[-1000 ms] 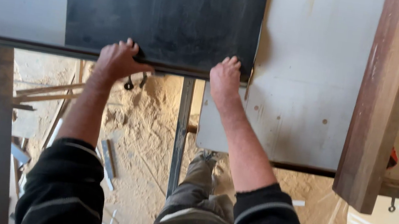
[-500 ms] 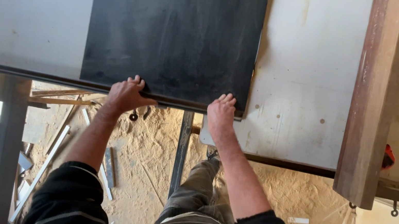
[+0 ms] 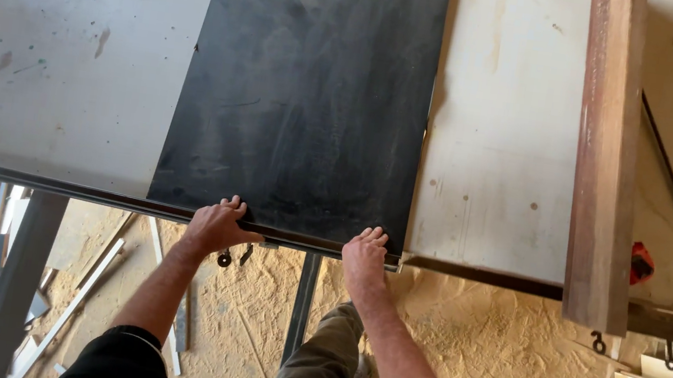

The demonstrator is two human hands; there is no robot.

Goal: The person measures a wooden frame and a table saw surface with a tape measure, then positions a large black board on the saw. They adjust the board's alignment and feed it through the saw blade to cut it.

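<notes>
A flat black panel [image 3: 307, 88], rectangular and matte with faint dusty swirls and scuffs, lies on the table [image 3: 74, 56] and fills the upper middle of the frame. Its near edge runs along the table's front rim, just above the centre of the picture.

Both hands rest on that near edge. The left hand [image 3: 217, 225] sits at lower centre-left, fingers curled over the panel's edge with the thumb beneath the rim, so it is clamped on the panel. The right hand [image 3: 365, 254] sits just right of centre near the panel's right corner, fingers together and laid over the same edge; whether its thumb grips underneath cannot be told. The 2 hands are well apart along the edge.

To the left of the panel the table top is smooth grey sheet, speckled with stains and rust-brown marks. To the right lies a pale, worn board surface [image 3: 503, 125] with small holes and spots, touching the panel's right side. Further right a long reddish-brown wooden beam [image 3: 608, 157], rough-grained and square-edged, runs from the top of the frame down to lower right.

Below the table the floor [image 3: 463, 347] is covered in coarse tan sawdust, with thin pale wood offcuts [image 3: 75, 301] scattered at lower left. A dark metal leg [image 3: 303, 298] stands upright under the table.
</notes>
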